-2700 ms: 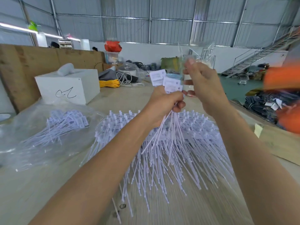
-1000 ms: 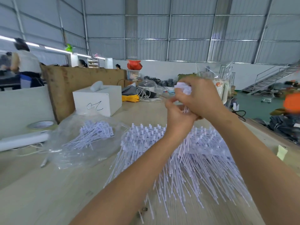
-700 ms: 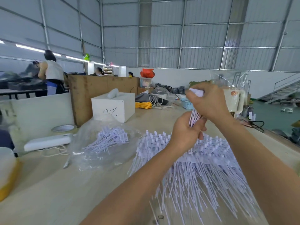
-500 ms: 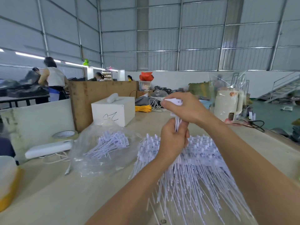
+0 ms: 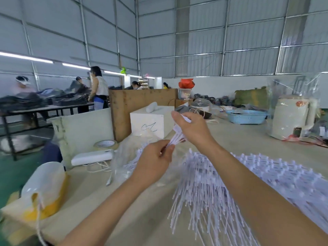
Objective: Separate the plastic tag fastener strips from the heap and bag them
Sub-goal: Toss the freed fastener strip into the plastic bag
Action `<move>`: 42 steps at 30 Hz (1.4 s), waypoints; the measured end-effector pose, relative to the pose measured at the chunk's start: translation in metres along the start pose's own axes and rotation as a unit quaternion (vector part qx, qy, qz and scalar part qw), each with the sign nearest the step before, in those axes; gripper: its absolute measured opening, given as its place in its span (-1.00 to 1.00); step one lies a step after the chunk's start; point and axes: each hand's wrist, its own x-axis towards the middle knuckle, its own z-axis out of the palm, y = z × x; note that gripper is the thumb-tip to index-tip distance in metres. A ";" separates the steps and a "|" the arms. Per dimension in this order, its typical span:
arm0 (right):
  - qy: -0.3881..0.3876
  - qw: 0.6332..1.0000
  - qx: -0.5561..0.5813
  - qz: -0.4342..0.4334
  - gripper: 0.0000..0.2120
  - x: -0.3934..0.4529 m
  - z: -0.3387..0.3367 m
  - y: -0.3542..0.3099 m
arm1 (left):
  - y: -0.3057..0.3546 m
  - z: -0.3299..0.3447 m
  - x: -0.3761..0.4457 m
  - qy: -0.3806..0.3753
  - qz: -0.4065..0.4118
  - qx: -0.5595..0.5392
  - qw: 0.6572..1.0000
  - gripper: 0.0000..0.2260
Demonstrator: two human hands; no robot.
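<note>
A wide heap of white plastic tag fastener strips (image 5: 221, 178) lies fanned out on the table, right of centre. A small bundle of strips (image 5: 175, 139) is lifted above the table between both hands. My right hand (image 5: 191, 128) grips its tag end from above. My left hand (image 5: 156, 160) pinches the strands lower down. A clear plastic bag (image 5: 131, 153) with strips inside lies just left of my left hand, partly hidden by it.
A white box (image 5: 150, 123) stands behind the bag, with a tape roll (image 5: 104, 144) and a white flat device (image 5: 92, 158) to its left. A white-and-yellow container (image 5: 44, 189) sits at the table's left edge. A blue basket (image 5: 246, 117) and a wrapped kettle (image 5: 292, 116) stand far right. People work at tables behind.
The view has swung left. Both hands carried the bundle left, off the heap and over to the bag, and my left hand now grips the strands lower and more to the left.
</note>
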 end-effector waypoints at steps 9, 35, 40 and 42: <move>-0.257 0.893 -0.370 0.005 -0.77 0.004 0.066 0.057 | -0.107 -0.038 0.034 -0.057 -0.137 0.251 0.957 -0.59; -0.156 0.815 -0.554 0.064 -0.66 0.014 0.049 0.085 | -0.138 0.041 0.049 -0.229 -0.168 0.562 0.777 -0.58; -0.204 0.874 -0.436 0.059 -0.65 0.003 0.019 0.072 | -0.097 0.023 0.055 -0.218 -0.156 0.610 0.745 -0.61; -0.212 0.904 -0.368 0.043 -0.65 -0.006 -0.008 0.067 | -0.070 0.021 0.058 -0.147 -0.106 0.615 0.768 -0.64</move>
